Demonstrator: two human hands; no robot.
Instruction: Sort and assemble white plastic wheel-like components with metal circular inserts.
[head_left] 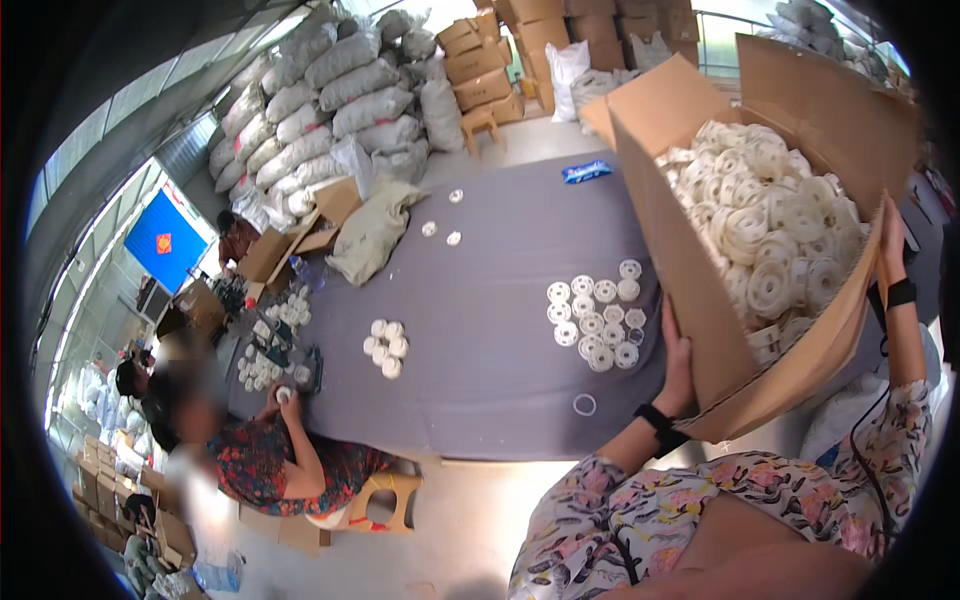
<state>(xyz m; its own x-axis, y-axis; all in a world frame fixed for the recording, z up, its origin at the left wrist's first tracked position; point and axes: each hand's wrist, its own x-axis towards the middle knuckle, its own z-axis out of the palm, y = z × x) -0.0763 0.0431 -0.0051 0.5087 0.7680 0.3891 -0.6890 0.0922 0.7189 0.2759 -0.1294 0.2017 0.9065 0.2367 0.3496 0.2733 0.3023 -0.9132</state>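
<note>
A large open cardboard box (690,270) is tilted at the right side of the table, its flaps spread. White round plastic parts (770,220) fill it in a heap. My left hand (678,358) presses against the box's left side near the lower edge, fingers partly hidden by the cardboard. At its right edge my right hand (892,245) grips the box wall. Left of the box, several white wheel-like parts (590,325) lie grouped on the grey tablecloth. A thin white ring (584,404) lies by itself nearer the table's front edge.
A co-worker (290,450) sits at the table's left end, holding a white part beside several more. Another white cluster (386,348) lies mid-table. Farther back are a blue packet (586,172) and a greenish sack (375,235). Stacked sacks (330,90) and cartons (480,70) stand behind.
</note>
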